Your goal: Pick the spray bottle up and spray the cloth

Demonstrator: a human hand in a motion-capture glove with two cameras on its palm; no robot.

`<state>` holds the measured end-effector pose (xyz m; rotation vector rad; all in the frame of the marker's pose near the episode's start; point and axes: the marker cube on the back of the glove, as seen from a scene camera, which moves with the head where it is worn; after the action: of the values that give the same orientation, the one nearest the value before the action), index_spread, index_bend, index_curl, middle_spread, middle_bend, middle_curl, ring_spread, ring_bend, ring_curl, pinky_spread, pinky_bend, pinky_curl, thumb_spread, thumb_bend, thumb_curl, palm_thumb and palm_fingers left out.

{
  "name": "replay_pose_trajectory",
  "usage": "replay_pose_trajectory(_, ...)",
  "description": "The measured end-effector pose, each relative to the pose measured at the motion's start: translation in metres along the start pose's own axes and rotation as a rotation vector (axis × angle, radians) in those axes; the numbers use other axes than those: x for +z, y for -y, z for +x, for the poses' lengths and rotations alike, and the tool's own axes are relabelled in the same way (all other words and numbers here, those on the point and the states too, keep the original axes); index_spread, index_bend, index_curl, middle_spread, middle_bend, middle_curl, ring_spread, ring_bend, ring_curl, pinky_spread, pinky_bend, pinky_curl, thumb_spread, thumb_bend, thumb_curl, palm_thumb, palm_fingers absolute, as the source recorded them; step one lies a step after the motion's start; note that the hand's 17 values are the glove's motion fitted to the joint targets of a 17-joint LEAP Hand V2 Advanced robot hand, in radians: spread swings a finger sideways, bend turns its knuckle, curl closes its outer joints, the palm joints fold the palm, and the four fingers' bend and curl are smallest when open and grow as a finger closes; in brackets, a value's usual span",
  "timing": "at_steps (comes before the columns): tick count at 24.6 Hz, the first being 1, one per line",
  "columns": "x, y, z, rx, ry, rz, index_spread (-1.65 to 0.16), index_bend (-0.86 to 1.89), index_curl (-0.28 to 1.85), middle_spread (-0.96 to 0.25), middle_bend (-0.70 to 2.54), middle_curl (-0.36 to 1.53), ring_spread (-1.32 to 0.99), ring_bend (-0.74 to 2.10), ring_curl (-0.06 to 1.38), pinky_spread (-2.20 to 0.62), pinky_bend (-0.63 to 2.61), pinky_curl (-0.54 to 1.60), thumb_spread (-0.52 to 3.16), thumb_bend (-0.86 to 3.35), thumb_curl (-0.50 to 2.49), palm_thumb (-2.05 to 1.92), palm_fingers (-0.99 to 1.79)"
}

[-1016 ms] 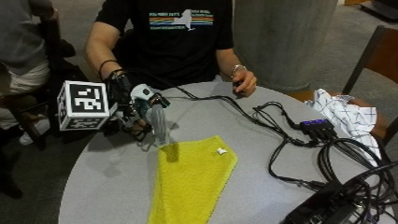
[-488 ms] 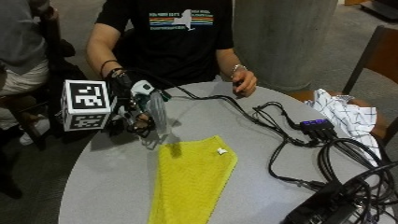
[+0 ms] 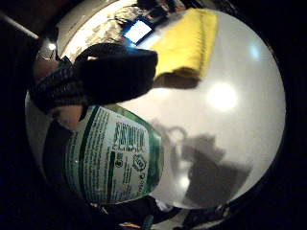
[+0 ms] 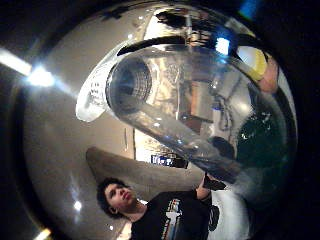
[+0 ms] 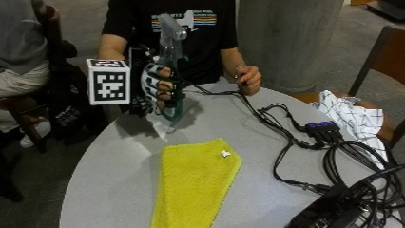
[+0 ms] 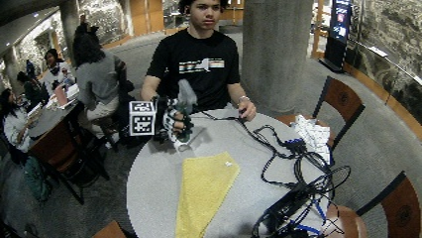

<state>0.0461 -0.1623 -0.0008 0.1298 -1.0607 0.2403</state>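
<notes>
We see the gloved right hand (image 5: 155,85) curled round the neck of the spray bottle (image 5: 169,71), holding it upright above the near edge of the round desk (image 5: 265,156), with the grey spray head at chest height. The yellow cloth (image 5: 193,183) lies flat on the desk, below the bottle and off to one side, well apart from it. The bare hand (image 5: 248,78) rests at the desk's far edge with loosely curled fingers, holding nothing that we can make out.

We judge the main risk to be aim: we cannot tell which way the nozzle faces, and if it points toward the person or past the cloth, the mist will miss. Just beyond the cloth run black cables (image 5: 284,137) and a small hub (image 5: 323,127) with lit ports, so spray carrying too far could wet them. The grip also sits low on the neck; we cannot see a finger on the trigger, and shifting the fingers to reach it could let the bottle tip or slip.
</notes>
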Motion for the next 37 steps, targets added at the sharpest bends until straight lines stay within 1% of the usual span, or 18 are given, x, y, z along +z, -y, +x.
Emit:
replay_pose_trajectory(4, 0.038, -0.001, -0.022, -0.138, 0.084, 0.006, -0.17, 0.19, 0.55, -0.04, 0.34, 0.49, -0.02, 0.30, 0.41, 0.10, 0.34, 0.31, 0.92, -0.02, 0.50, 0.86, 1.13)
replay_pose_trajectory(7, 0.074, -0.005, -0.030, -0.200, 0.121, -0.076, -0.18, 0.20, 0.55, -0.05, 0.34, 0.49, -0.03, 0.29, 0.41, 0.09, 0.33, 0.31, 0.91, -0.02, 0.50, 0.87, 1.13)
replay_pose_trajectory(10, 0.111, -0.006, -0.032, -0.198, 0.142, -0.174, -0.18, 0.20, 0.56, -0.05, 0.34, 0.49, -0.04, 0.28, 0.41, 0.09, 0.31, 0.31, 0.91, -0.03, 0.49, 0.86, 1.13)
replay_pose_trajectory(13, 0.148, -0.004, -0.026, -0.176, 0.149, -0.230, -0.18, 0.21, 0.56, -0.06, 0.32, 0.48, -0.04, 0.25, 0.40, 0.07, 0.29, 0.30, 0.91, -0.03, 0.48, 0.85, 1.11)
replay_pose_trajectory(17, 0.186, -0.001, -0.014, -0.146, 0.145, -0.256, -0.18, 0.20, 0.56, -0.06, 0.31, 0.48, -0.05, 0.23, 0.39, 0.06, 0.26, 0.30, 0.92, -0.03, 0.47, 0.83, 1.10)
replay_pose_trajectory(21, 0.205, -0.002, -0.007, -0.136, 0.129, -0.254, -0.19, 0.20, 0.57, -0.06, 0.30, 0.48, -0.05, 0.20, 0.39, 0.06, 0.24, 0.30, 0.91, -0.03, 0.46, 0.83, 1.09)
replay_pose_trajectory(27, 0.210, -0.010, -0.006, -0.164, 0.065, -0.262, -0.20, 0.18, 0.56, -0.06, 0.27, 0.47, -0.05, 0.18, 0.38, 0.06, 0.22, 0.30, 0.91, -0.03, 0.44, 0.82, 1.07)
replay_pose_trajectory(29, 0.201, -0.017, -0.007, -0.179, 0.022, -0.263, -0.21, 0.12, 0.53, -0.06, 0.25, 0.47, -0.05, 0.16, 0.38, 0.06, 0.25, 0.31, 0.91, -0.04, 0.44, 0.80, 0.96)
replay_pose_trajectory(31, 0.186, -0.025, -0.009, -0.202, -0.036, -0.236, -0.24, 0.03, 0.50, -0.05, 0.23, 0.47, -0.05, 0.15, 0.39, 0.08, 0.31, 0.34, 0.90, -0.04, 0.43, 0.79, 0.71)
replay_pose_trajectory(32, 0.175, -0.029, -0.010, -0.216, -0.070, -0.211, -0.26, 0.00, 0.49, -0.04, 0.24, 0.47, -0.05, 0.16, 0.39, 0.09, 0.36, 0.36, 0.90, -0.04, 0.43, 0.79, 0.64)
replay_pose_trajectory(35, 0.135, -0.042, -0.012, -0.248, -0.177, -0.118, -0.28, 0.04, 0.44, -0.04, 0.26, 0.47, -0.04, 0.17, 0.38, 0.10, 0.38, 0.35, 0.90, -0.03, 0.42, 0.78, 0.63)
replay_pose_trajectory(37, 0.108, -0.053, -0.009, -0.243, -0.253, -0.062, -0.29, 0.06, 0.40, -0.04, 0.26, 0.46, -0.03, 0.18, 0.36, 0.11, 0.39, 0.34, 0.90, -0.03, 0.42, 0.78, 0.65)
